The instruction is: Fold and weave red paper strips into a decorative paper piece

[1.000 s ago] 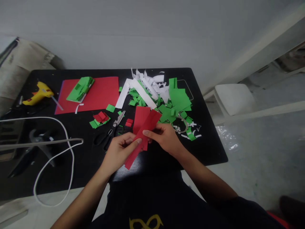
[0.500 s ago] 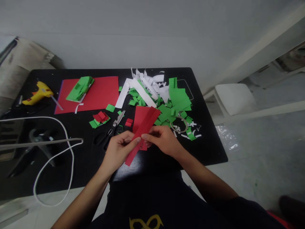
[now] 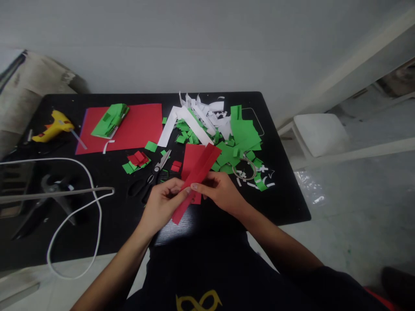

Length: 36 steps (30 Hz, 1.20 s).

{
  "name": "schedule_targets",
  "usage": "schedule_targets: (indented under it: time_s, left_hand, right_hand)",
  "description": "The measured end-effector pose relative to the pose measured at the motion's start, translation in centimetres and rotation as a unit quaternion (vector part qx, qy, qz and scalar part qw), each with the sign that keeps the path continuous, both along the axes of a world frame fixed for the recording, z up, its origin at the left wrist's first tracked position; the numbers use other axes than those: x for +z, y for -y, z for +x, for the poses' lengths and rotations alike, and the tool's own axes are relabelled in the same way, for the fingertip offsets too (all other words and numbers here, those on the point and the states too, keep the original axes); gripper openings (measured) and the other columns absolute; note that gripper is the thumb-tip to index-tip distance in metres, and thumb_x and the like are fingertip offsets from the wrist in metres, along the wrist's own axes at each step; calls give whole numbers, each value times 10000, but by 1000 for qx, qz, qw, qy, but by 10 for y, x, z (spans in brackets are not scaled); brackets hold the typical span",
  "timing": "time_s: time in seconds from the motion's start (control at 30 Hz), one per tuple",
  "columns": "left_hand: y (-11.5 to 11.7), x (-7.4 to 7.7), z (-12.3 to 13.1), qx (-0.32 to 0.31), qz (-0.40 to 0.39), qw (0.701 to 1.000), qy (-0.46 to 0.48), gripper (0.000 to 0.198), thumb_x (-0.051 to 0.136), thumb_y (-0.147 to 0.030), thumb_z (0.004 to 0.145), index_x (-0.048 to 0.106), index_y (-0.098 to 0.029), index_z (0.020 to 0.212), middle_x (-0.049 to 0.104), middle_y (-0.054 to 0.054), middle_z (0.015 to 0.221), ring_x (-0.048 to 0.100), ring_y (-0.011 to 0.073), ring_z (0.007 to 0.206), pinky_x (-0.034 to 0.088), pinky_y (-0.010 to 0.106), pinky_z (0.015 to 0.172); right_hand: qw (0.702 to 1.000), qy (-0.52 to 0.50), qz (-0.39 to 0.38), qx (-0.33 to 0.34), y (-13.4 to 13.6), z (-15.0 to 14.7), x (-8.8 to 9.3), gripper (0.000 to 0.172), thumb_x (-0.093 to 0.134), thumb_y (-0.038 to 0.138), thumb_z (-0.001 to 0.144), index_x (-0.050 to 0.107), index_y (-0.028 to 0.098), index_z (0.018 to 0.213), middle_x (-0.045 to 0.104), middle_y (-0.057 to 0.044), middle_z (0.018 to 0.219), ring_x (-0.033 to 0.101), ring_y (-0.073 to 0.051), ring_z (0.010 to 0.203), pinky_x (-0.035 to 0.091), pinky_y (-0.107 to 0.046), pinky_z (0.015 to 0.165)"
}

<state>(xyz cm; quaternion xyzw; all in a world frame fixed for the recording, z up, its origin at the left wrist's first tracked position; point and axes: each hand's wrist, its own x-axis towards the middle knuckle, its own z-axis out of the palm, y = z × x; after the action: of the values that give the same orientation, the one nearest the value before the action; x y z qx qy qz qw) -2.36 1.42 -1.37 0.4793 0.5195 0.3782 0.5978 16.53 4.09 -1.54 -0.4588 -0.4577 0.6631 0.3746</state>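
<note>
A long red paper strip lies slanted over the near middle of the black table, folded lengthwise. My left hand pinches its lower part with fingers closed. My right hand pinches the strip near its middle from the right, thumb on top. A wider red paper piece lies under the strip. Black-handled scissors rest just left of my hands.
A pile of green and white paper scraps covers the far middle. A red sheet with a green stack lies far left, beside a yellow glue gun. A white cable loops at left. A metal ring lies right.
The strip's two halves have come closer together along the fold, and its upper end has swung slightly upright. Both hands stayed in place, fingers shifting slightly along the strip.
</note>
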Motion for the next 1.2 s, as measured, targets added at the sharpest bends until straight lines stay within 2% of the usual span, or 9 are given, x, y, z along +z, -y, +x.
schedule_targets:
  time_s: [0.17,0.3,0.43,0.6,0.83,0.9,1.0,1.2]
  left_hand:
    - [1,2,0,4,-2,1000,-20,266,771,-404,882,724,-158,792,717,8,695,591,109,584,452,201,564]
    - [0,2,2,2,-4,1000,-21,281,775,-423,863,719,-163,774,706,5,672,587,114,568,443,204,543]
    - [-1,2,5,-5,4,1000,-12,269,781,-421,846,730,-163,790,702,1,656,595,121,566,455,210,543]
    - [1,3,4,-13,8,1000,-18,251,760,-399,873,736,-158,805,726,11,692,611,118,595,467,206,571]
    - [3,4,-2,-27,4,999,-37,261,755,-401,872,719,-163,772,663,-17,621,538,98,516,415,197,496]
    - [4,2,-5,-30,5,999,-34,262,746,-396,883,725,-157,778,675,-7,632,567,105,538,440,202,523]
    - [7,-1,-9,-33,7,999,-24,261,734,-379,899,732,-153,769,715,16,665,643,128,607,507,218,610]
    - [9,-4,-19,-24,5,999,-24,239,755,-369,888,734,-165,766,754,29,665,716,167,641,568,252,655]
  right_hand:
    - [998,17,11,-53,-12,10,10,295,930,436,693,783,191,764,656,30,612,498,-100,491,422,-255,502]
    - [997,28,13,-65,-14,13,14,315,924,465,694,766,197,740,648,25,605,509,-111,499,425,-262,501]
    - [1000,15,-3,-19,-4,5,5,348,935,472,663,811,193,831,724,-3,691,563,-128,542,475,-270,533]
    - [999,13,3,-42,-1,3,1,288,930,447,684,807,197,759,699,2,641,592,-144,573,513,-282,577]
    - [996,42,15,-82,-13,18,10,298,938,442,676,768,198,702,594,38,539,478,-118,497,393,-274,498]
    - [994,38,18,-96,-17,24,11,302,931,440,688,753,196,674,578,39,533,472,-118,500,388,-280,505]
    - [991,33,29,-126,-22,33,10,275,939,427,679,786,206,735,621,28,581,479,-122,507,376,-288,497]
    - [991,15,33,-129,-25,42,5,242,932,385,719,776,199,720,625,27,584,497,-114,502,386,-284,502]
